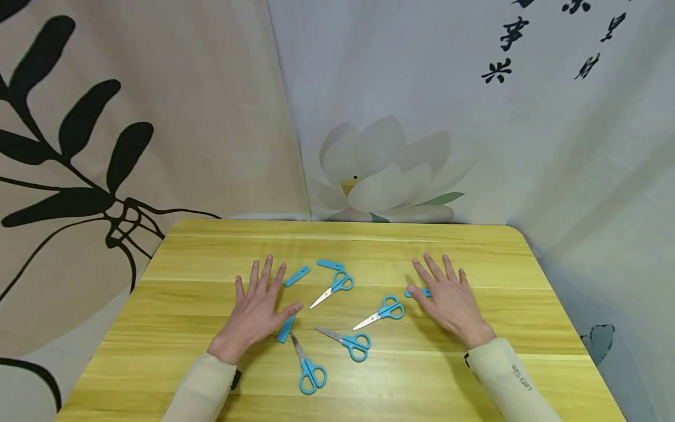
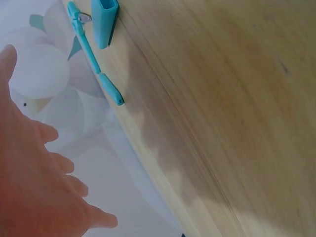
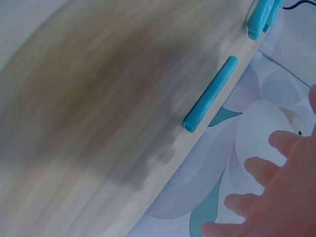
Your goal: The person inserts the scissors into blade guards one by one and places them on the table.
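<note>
Hanging beyond the left edge of the wooden worktop [image 1: 174,281], a pale curtain [image 1: 211,117] shows large black printed leaves. A light left sleeve [image 1: 203,387] comes in over the near left part of the worktop, and from it the left hand [image 1: 253,310] reaches out, fingers straight and spread. Its thumb overlaps the end of a slim blue cover [image 1: 286,330]; whether they touch, I cannot tell. Closer to the far edge, a second cover [image 1: 297,276] lies at a slant near the fingertips. Next, nearest of the set to the near edge, are the blue-handled first scissors [image 1: 306,364], tip just beside the cover under the thumb. Toward the middle of the far edge, a third cover [image 1: 330,265] lies just beyond the handles of the second scissors [image 1: 333,288], whose blades point toward the near left corner. The third scissors [image 1: 348,341] lie closer in, aimed toward the left edge. Further right, the fourth scissors [image 1: 384,312] point toward the near left corner. A fourth cover [image 1: 426,293] lies partly hidden behind the thumb of the right hand [image 1: 448,302], its fingers straight and fanned toward the far edge. The right sleeve [image 1: 511,375], with dark lettering, runs toward the near right corner.
</note>
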`<state>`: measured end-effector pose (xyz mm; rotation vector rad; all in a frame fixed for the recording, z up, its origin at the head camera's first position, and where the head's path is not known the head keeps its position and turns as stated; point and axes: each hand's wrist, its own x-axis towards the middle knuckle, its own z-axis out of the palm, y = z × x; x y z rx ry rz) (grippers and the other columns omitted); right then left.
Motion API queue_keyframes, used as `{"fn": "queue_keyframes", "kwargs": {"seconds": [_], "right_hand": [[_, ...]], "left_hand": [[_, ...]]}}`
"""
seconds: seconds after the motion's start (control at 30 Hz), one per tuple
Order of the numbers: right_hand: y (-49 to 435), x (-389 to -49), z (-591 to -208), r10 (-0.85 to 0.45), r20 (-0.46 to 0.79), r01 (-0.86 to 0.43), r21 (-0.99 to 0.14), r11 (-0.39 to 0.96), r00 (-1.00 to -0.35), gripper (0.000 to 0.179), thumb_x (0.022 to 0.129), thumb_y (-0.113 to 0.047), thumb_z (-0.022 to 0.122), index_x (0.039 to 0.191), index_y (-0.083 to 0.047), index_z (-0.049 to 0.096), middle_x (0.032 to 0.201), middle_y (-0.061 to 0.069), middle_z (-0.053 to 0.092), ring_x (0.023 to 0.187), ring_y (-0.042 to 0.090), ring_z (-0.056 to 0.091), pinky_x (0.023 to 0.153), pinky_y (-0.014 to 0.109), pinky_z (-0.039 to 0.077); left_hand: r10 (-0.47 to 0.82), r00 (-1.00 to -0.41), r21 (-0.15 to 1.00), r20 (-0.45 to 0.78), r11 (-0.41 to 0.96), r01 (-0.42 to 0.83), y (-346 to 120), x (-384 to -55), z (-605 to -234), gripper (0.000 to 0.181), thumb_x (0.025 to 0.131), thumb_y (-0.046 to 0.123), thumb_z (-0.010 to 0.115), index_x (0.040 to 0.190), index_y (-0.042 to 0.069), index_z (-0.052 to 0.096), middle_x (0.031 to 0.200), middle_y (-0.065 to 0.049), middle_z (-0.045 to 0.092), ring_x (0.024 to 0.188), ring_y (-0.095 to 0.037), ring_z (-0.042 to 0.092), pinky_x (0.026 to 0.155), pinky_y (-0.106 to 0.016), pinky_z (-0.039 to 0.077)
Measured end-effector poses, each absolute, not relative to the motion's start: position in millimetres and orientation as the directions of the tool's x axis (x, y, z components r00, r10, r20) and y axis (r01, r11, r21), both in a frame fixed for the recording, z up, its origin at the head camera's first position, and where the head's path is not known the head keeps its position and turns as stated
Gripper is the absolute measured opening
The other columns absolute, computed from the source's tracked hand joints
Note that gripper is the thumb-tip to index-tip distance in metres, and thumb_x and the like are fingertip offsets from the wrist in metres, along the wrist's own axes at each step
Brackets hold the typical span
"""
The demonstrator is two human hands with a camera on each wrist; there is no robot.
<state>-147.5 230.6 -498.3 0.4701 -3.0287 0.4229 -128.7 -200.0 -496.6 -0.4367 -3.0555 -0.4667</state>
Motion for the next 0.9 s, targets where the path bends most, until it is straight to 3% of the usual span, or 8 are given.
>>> {"fn": "queue_keyframes", "kwargs": {"seconds": [0.37,0.7,0.9], "right_hand": [[222.9,-145.1,-497.1,-0.373,0.083,-0.376,-0.364,0.852,-0.924,0.071,0.106,-0.061,0.044,0.165,-0.024,0.029,0.171,0.008,0.022,0.155,0.046,0.012,0.117,0.073,0.015],[212.4,-146.4,-500.0,-0.517,0.088,-0.479,-0.532,0.698,-0.851,0.067,0.105,-0.049,0.058,0.163,-0.023,0.036,0.169,0.000,0.026,0.157,0.037,0.015,0.122,0.062,0.019],[206.8,-149.2,-500.5,-0.583,0.040,-0.495,-0.577,0.649,-0.811,0.073,0.100,-0.051,0.066,0.162,-0.026,0.038,0.168,-0.005,0.029,0.157,0.029,0.017,0.120,0.062,0.025]], "left_hand": [[0.271,-0.960,0.304,0.074,0.911,0.280,-198.7,-127.7,-497.6,0.097,0.097,0.070,0.054,0.166,0.010,0.020,0.172,-0.020,-0.001,0.156,-0.047,-0.004,0.112,-0.081,0.002],[0.270,-0.959,0.323,0.082,0.903,0.282,-200.6,-125.3,-498.1,0.096,0.097,0.068,0.055,0.165,0.009,0.022,0.172,-0.019,0.000,0.155,-0.046,-0.006,0.111,-0.081,0.004],[0.261,-0.961,0.323,0.086,0.905,0.275,-202.3,-123.0,-498.3,0.095,0.098,0.068,0.055,0.165,0.008,0.024,0.172,-0.020,0.003,0.155,-0.048,-0.002,0.111,-0.082,0.007]]}}
